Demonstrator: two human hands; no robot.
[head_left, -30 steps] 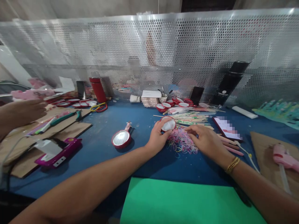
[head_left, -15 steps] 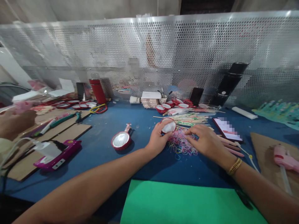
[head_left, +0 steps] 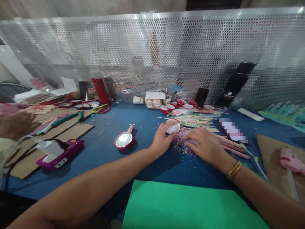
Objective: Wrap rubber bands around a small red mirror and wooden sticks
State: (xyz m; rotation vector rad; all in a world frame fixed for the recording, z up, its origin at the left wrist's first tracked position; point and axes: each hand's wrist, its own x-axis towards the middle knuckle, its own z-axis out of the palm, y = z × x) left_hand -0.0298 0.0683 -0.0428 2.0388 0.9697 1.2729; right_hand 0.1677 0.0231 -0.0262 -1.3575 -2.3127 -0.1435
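Well, the left hand (head_left: 161, 142) holds a round red-rimmed thing (head_left: 173, 126), right beside a heap of thin colourful bands (head_left: 181, 145). The right hand (head_left: 206, 145) is at the heap, thumb and fingertips close, but I cannot tell if they pinch a band. Another round red piece (head_left: 124, 140) lies on the blue table (head_left: 100, 127). A leaning black bottle (head_left: 233, 88) says "FASHION CUP" in white. The phone (head_left: 231, 130) has blocked-out words, so I cannot read them.

Bands (head_left: 180, 149) lie before the sticks (head_left: 196, 120), left of the lying phone (head_left: 232, 130).
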